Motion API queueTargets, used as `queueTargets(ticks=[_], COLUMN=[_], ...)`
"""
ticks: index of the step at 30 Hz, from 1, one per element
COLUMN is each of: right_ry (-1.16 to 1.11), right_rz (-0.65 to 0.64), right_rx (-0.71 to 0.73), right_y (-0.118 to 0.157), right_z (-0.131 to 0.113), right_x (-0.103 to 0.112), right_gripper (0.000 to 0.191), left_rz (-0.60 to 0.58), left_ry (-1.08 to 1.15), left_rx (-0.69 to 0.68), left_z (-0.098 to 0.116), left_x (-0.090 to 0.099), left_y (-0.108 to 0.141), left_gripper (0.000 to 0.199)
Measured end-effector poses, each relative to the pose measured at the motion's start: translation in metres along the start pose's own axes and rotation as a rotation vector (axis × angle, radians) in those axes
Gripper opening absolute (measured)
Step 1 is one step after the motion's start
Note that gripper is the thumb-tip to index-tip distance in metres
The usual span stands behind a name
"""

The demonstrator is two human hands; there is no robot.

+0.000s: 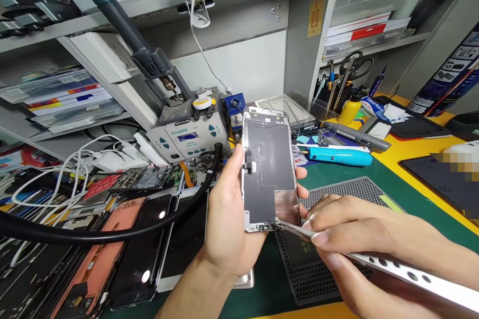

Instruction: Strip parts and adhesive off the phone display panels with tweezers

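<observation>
My left hand (228, 209) is closed around a phone screen assembly (267, 164), its back turned towards me and tilted upright. Its thumb lies along the left edge, and fingertips show at the right edge. My right hand (352, 234) pinches a pair of metal tweezers (381, 264) with holes along the shank. The tweezer tips touch the bottom edge of the screen assembly, near its bare copper-toned corner. Whether the tips hold any small part is too small to tell. Below lies a grey perforated mat (310, 279), partly hidden by my right hand.
A soldering station (190, 134) stands behind, its black hose (112, 237) curving across the left. Phones and panels, including a black phone (140, 254), crowd the left side. A blue screwdriver (337, 156) and yellow bottle (350, 108) lie at the right back. Shelves overhang the bench.
</observation>
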State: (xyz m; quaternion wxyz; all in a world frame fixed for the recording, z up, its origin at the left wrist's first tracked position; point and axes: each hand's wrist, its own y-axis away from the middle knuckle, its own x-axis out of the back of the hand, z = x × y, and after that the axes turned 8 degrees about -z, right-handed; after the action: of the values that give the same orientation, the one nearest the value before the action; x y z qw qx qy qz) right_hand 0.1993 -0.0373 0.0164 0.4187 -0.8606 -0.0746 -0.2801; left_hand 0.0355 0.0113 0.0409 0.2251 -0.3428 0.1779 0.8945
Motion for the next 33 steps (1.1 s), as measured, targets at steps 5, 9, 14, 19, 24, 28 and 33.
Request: queueTargets(ticks=[5, 9, 14, 19, 24, 28, 33], right_ry=[-0.025, 0.004, -0.015, -0.051, -0.061, -0.06, -0.025], right_rz=[0.002, -0.014, -0.009, -0.013, 0.021, 0.045, 0.043], right_rx=[0.052, 0.028, 0.008, -0.017, -0.052, -0.079, -0.06], right_y=[0.001, -0.001, 0.003, 0.0, -0.008, -0.001, 0.007], right_z=[0.003, 0.001, 0.001, 0.003, -0.001, -0.002, 0.001], right_x=[-0.001, 0.0, -0.001, 0.0, 0.0, 0.0, 0.0], right_gripper=[0.033, 0.031, 0.033, 0.033, 0.027, 0.028, 0.034], left_rz=[-0.009, -0.026, -0.028, -0.034, -0.063, -0.063, -0.043], left_ry=[-0.016, -0.033, -0.041, -0.059, -0.061, -0.054, -0.068], left_rx=[0.004, -0.006, -0.001, -0.006, -0.032, -0.057, -0.051], left_z=[0.0, -0.001, -0.001, 0.0, 0.0, -0.001, -0.001], left_x=[0.001, 0.002, 0.002, 0.002, 0.002, 0.001, 0.001], left_y=[0.001, 0.0, -0.001, 0.001, 0.003, 0.003, 0.002], left_gripper=[0.06, 0.06, 0.063, 0.062, 0.061, 0.059, 0.064])
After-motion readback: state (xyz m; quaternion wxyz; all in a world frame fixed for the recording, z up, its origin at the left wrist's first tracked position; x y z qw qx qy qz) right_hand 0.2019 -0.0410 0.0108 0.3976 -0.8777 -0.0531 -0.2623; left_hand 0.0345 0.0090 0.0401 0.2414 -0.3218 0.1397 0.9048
